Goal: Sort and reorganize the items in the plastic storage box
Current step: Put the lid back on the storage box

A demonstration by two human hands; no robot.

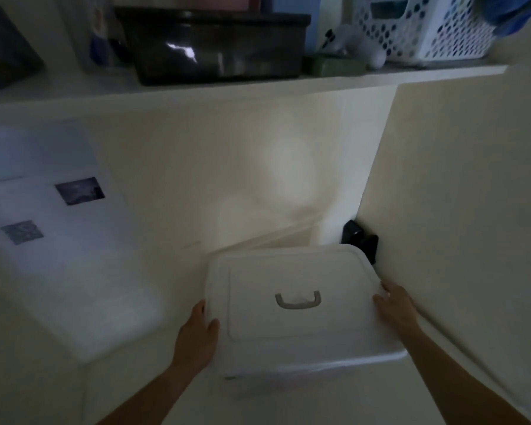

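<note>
A white plastic storage box [304,329] sits low in a corner, its lid closed and a grey handle [298,300] lying flat on top. My left hand [196,335] grips the box's left edge, thumb over the lid rim. On the opposite side my right hand [396,308] holds the right edge, fingers curled over the rim. The contents are hidden under the lid.
A cream wall rises right of the box, with a black object [360,240] in the corner behind it. Above, a shelf [258,87] carries a dark bin [215,44] and a white perforated basket [423,29]. A white appliance [59,240] stands at left.
</note>
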